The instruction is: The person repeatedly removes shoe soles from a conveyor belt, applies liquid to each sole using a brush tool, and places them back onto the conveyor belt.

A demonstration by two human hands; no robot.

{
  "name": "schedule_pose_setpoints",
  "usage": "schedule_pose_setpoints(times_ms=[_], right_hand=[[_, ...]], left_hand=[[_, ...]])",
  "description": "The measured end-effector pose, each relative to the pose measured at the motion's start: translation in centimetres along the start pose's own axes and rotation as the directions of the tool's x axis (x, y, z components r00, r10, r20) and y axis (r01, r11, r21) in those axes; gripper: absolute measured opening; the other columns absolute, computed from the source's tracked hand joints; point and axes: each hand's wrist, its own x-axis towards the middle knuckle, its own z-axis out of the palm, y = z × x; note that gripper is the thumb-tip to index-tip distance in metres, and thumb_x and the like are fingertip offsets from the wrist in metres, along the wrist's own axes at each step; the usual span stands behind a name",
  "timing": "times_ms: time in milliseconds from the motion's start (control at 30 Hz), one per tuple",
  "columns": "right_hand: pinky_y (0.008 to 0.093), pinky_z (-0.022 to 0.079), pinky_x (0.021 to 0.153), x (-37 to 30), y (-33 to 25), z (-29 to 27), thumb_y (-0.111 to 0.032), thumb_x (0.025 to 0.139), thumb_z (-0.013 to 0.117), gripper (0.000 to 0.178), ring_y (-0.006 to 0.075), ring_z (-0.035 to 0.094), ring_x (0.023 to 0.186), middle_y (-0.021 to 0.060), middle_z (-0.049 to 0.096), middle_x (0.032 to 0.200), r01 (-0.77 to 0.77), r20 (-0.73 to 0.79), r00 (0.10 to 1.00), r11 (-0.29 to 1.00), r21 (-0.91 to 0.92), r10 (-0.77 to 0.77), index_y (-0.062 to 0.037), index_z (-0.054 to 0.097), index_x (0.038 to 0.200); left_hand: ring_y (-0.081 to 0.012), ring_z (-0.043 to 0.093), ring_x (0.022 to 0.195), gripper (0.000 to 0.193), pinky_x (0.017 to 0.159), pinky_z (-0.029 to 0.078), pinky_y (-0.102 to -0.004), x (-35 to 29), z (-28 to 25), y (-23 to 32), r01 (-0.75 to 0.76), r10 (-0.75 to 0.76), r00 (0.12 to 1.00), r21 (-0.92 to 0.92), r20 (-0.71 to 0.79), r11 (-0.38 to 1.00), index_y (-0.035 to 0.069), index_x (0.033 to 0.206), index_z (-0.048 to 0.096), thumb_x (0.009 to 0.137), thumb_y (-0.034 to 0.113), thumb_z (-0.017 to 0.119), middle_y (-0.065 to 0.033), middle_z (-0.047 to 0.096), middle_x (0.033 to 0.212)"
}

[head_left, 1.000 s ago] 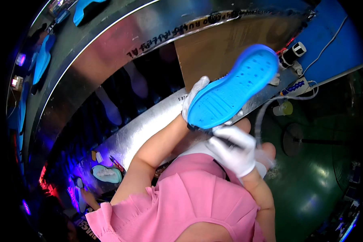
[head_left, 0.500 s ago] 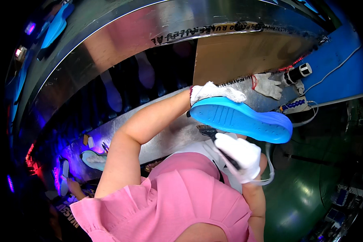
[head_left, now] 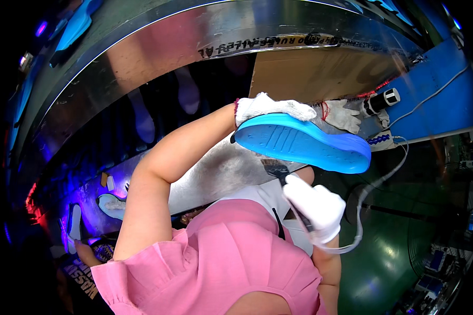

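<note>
My left hand (head_left: 276, 108), in a white knit glove, grips the far edge of a blue shoe sole (head_left: 302, 143) and holds it up tilted. The sole's patterned face, with grooves and small dots, is towards me. In a white glove, my right hand (head_left: 316, 207) is closed around the handle of a flat brush (head_left: 274, 168). Its dark bristles are just below the sole's near edge; whether they touch it I cannot tell. A pale flexible tube (head_left: 360, 215) loops from beside my right hand up towards the bench.
Behind is a metal bench (head_left: 210, 167) with a cardboard sheet (head_left: 310, 73), a spare white glove (head_left: 342, 115) and a black-and-white cylinder (head_left: 382, 102). Another sole (head_left: 112, 206) lies at the left, where a co-worker's hand (head_left: 85, 252) holds a pale sole (head_left: 74, 223).
The sole and my left hand have moved a little up and to the left. The brush has shifted slightly right relative to the sole. The view itself has also shifted a little.
</note>
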Motion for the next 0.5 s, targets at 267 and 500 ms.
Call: schedule_pose_setpoints(times_ms=[267, 500], right_hand=[[0.0251, 0.048, 0.048, -1.1, 1.7, 0.5, -0.008, 0.066, 0.069, 0.037, 0.0133, 0.057, 0.055, 0.0055, 0.073, 0.106, 0.081, -0.139, 0.987, 0.996, -0.035, -0.085, -0.0163, 0.073, 0.102], [0.0260, 0.047, 0.047, -1.2, 1.7, -0.5, -0.004, 0.066, 0.068, 0.036, 0.0162, 0.057, 0.054, 0.0072, 0.074, 0.104, 0.078, -0.143, 0.985, 0.990, -0.117, -0.095, -0.0151, 0.073, 0.099]], left_hand=[[-0.0256, 0.041, 0.139, 0.044, 0.116, 0.030, -0.0352, -5.0, -3.0, 0.4, 0.446, -0.458, 0.886, 0.147, 0.064, 0.883, 0.016, 0.139, 0.055, 0.097, 0.028, 0.052, -0.0103, 0.047, 0.148], [-0.0257, 0.044, 0.135, 0.064, 0.115, 0.034, -0.0367, -0.3, -3.5, 5.0, 0.705, -0.700, 0.709, -0.045, 0.087, 0.708, 0.012, 0.139, 0.053, 0.082, 0.031, 0.073, -0.0118, 0.048, 0.145]])
